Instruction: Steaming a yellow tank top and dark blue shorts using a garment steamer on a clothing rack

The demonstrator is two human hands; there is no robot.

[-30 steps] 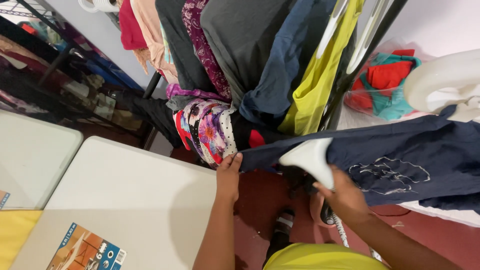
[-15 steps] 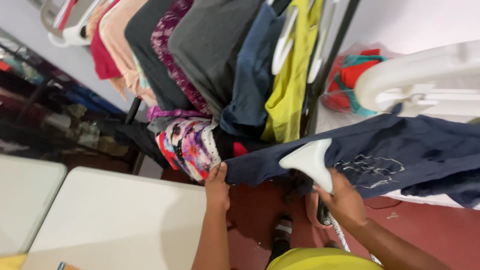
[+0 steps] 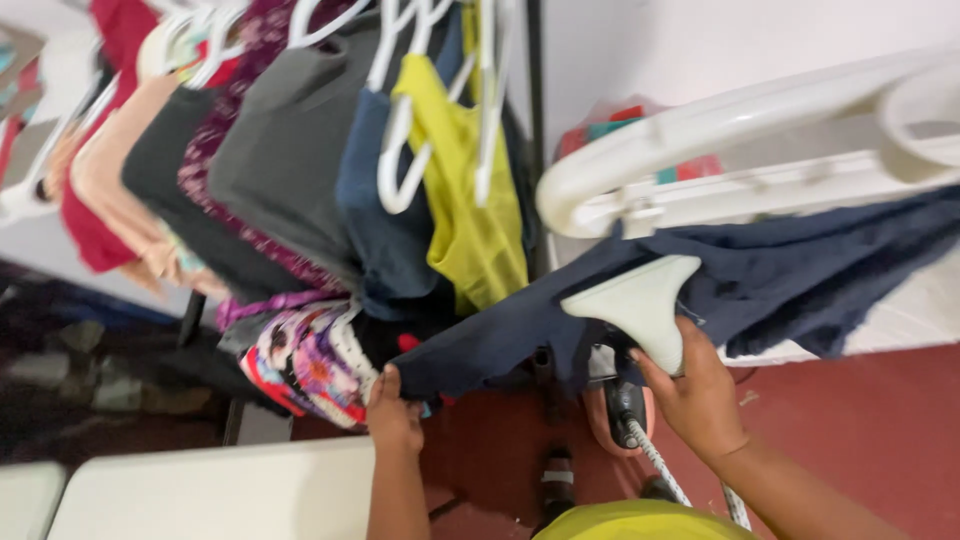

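A dark navy garment (image 3: 770, 275) hangs stretched from a white curved frame (image 3: 700, 150) at the upper right. My left hand (image 3: 392, 412) pinches its lower left corner and pulls it taut. My right hand (image 3: 695, 395) grips a white garment steamer head (image 3: 640, 305), whose flat nozzle presses against the navy cloth. A braided hose (image 3: 660, 465) runs down from the steamer handle.
A rack of clothes on white hangers fills the upper left: red, peach, black, grey, blue and yellow-green (image 3: 470, 210) garments. A patterned multicolour garment (image 3: 310, 365) hangs low beside my left hand. A white table (image 3: 210, 495) sits at the lower left over a dark red floor (image 3: 860, 420).
The view has tilted up and right, so the table has dropped toward the bottom. Both hands keep their hold; the steamer head has slid along the navy cloth.
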